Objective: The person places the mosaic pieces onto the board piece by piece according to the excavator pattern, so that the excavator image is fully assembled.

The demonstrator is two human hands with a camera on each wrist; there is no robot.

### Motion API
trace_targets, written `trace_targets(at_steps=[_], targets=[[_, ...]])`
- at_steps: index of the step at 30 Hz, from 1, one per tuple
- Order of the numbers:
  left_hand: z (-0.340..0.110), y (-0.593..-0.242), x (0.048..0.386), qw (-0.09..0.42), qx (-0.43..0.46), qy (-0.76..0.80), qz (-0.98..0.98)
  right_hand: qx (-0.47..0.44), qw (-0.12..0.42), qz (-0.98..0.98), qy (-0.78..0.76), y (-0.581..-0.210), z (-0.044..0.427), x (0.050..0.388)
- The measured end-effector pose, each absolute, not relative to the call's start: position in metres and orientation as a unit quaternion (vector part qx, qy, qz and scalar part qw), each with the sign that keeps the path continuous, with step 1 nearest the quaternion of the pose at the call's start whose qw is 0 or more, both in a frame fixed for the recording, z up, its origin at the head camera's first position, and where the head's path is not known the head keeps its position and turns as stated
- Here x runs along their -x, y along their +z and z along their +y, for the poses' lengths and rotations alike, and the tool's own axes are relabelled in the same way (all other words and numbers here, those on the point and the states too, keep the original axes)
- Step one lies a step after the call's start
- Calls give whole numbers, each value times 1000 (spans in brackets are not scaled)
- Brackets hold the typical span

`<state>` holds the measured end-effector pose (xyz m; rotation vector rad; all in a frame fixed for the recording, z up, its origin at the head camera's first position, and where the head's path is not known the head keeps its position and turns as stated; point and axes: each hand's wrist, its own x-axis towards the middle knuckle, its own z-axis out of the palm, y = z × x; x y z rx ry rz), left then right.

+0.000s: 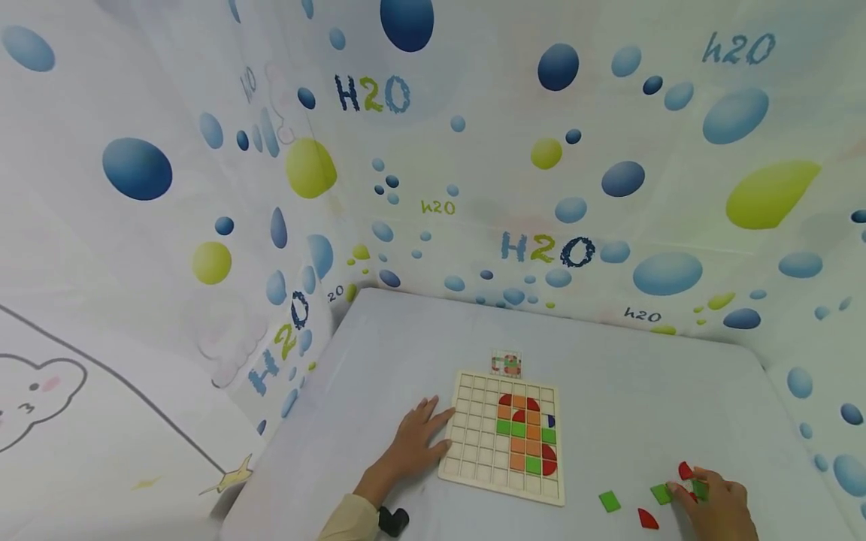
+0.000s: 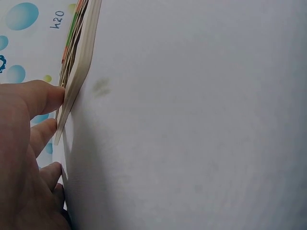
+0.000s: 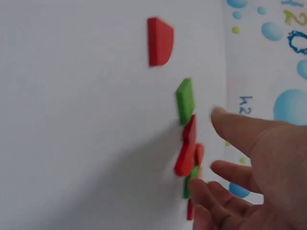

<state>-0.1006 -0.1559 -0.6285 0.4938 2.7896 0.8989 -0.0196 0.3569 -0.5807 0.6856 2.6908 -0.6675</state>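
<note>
A wooden grid board (image 1: 473, 458) lies on the table, its right part filled with red, orange, green and blue pieces. The left hand (image 1: 411, 443) rests against the board's left edge with fingers spread; in the left wrist view the hand (image 2: 29, 139) has its thumb on the board's side (image 2: 81, 72). Over a small group of loose pieces at the right is the right hand (image 1: 720, 511), fingers slightly bent and apart. Beside it lie a green square (image 1: 661, 494) and a red piece (image 1: 685, 470). The right wrist view shows the right hand (image 3: 254, 167) close to red and green pieces, gripping none visibly.
A small pattern card (image 1: 506, 363) lies behind the board. A green square (image 1: 610, 501) and a red quarter piece (image 1: 647, 518) lie between board and right hand. A black object (image 1: 393, 521) is by the left sleeve. Printed sheets (image 1: 473, 150) surround the table.
</note>
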Motion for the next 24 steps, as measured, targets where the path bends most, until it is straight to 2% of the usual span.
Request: trace_targets(at_steps=[3,10,16,24], targets=[[-156,-628,100,78,-168,302,935,-276,123,923,-238,-585,359,22],[-156,-626,99,68,-171,299,936,-218,93,943,-234,-590,365,30],[-155,-627,98,71,-171,301,935,-231,114,941,-220,-587,361,39],[-156,-629,99,69,-168,300,936,-196,104,953,-208,-585,354,56]])
